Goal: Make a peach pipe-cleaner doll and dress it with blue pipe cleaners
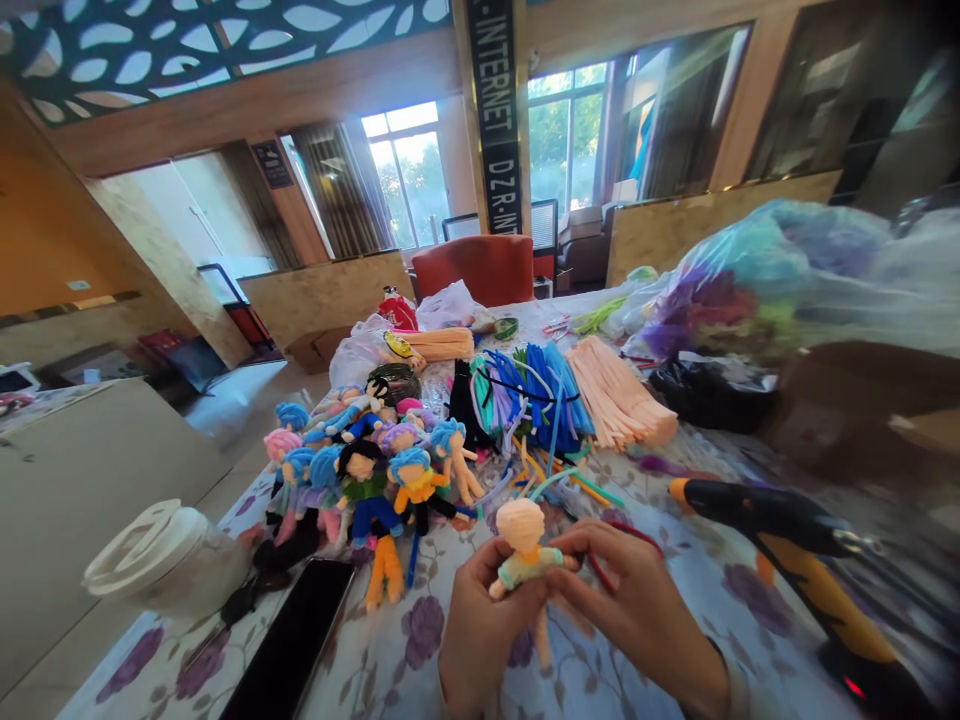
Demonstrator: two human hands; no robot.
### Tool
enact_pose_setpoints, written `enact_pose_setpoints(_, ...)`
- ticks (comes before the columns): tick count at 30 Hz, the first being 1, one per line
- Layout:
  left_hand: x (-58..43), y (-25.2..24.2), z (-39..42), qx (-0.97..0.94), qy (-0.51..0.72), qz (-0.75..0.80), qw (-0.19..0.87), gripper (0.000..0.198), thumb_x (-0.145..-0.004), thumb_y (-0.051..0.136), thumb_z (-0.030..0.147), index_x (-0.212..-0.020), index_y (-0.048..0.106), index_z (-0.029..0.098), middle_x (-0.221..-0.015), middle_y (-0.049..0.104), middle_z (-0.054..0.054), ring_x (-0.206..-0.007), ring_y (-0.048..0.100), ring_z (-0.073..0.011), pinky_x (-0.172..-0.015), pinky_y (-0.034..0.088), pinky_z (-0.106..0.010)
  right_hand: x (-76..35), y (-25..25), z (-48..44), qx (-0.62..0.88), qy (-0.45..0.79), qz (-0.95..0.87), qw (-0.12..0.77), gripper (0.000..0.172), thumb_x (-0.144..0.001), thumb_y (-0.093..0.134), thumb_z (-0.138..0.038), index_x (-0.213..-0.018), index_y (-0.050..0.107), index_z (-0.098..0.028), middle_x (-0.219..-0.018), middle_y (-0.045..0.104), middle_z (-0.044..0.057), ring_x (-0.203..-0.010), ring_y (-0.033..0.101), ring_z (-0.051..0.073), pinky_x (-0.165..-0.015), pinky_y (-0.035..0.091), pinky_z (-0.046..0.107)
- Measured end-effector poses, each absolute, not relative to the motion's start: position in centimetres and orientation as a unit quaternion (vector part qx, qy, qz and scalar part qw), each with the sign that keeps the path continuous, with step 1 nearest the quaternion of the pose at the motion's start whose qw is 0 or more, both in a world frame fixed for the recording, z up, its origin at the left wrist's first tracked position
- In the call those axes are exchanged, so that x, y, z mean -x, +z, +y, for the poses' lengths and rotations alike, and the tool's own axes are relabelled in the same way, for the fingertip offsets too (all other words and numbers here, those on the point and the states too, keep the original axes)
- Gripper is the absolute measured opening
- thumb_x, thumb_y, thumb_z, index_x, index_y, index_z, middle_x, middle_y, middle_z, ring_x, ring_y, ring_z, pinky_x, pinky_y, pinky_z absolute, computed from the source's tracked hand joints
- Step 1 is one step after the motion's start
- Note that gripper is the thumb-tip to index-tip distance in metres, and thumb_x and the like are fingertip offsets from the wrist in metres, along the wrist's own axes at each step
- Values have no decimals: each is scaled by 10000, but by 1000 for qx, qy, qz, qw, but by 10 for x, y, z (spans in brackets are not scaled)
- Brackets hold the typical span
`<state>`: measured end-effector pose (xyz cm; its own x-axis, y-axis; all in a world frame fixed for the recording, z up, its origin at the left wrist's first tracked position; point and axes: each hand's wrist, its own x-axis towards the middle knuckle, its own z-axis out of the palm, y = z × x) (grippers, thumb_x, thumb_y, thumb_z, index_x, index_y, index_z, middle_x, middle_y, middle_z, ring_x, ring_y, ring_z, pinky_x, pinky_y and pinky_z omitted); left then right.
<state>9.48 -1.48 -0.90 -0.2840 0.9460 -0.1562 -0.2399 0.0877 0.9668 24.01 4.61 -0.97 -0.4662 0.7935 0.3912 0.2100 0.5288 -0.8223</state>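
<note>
A small pipe-cleaner doll [520, 526] with a bald peach head, a pale green top and a bare peach leg is held upright between my hands above the table. My left hand [484, 620] grips its body from the left, thumb across the front. On the other side, my right hand [637, 605] pinches the doll's arm near its end. Part of the doll's lower body is hidden behind my fingers. Red-handled scissors [600, 572], partly covered, lie just behind my right hand.
Finished dolls [360, 490] are heaped at the left. Behind lie bundles of blue [551, 390] and peach pipe cleaners [619, 390]. A yellow-black glue gun [810, 580] stands at the right. A phone [292, 640] and lidded white tub [165, 565] are at the left front.
</note>
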Motion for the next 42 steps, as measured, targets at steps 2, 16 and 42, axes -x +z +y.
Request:
enact_pose_setpoints(2, -96, -10, -16, -324, 590, 557, 487, 253, -554, 838, 262, -720, 679, 156, -631, 663, 18, -574, 556, -102, -552, 454, -187, -240, -10, 46, 323, 345, -778, 413, 61, -791, 641, -205, -746, 669, -176, -702, 632, 16, -673, 600, 164, -630, 442, 273)
enact_pose_setpoints(16, -90, -21, -16, -282, 608, 566, 480, 341, -557, 829, 342, -801, 670, 165, -544, 607, 39, -410, 483, -81, -404, 399, -190, -250, -13, 55, 343, 586, -604, 417, 286, -810, 645, -455, -774, 640, -172, -533, 522, -41, -400, 401, 72, -382, 331, 197)
enact_pose_setpoints(42, -74, -15, -28, -707, 538, 415, -195, 159, -763, 658, 140, -792, 639, 296, -1094, 536, 28, -1081, 532, -164, -1053, 381, -391, -244, -2, 37, 223, 752, -540, 305, 344, -696, 762, -457, -711, 632, -139, -594, 617, -7, -521, 563, 96, -517, 427, 197)
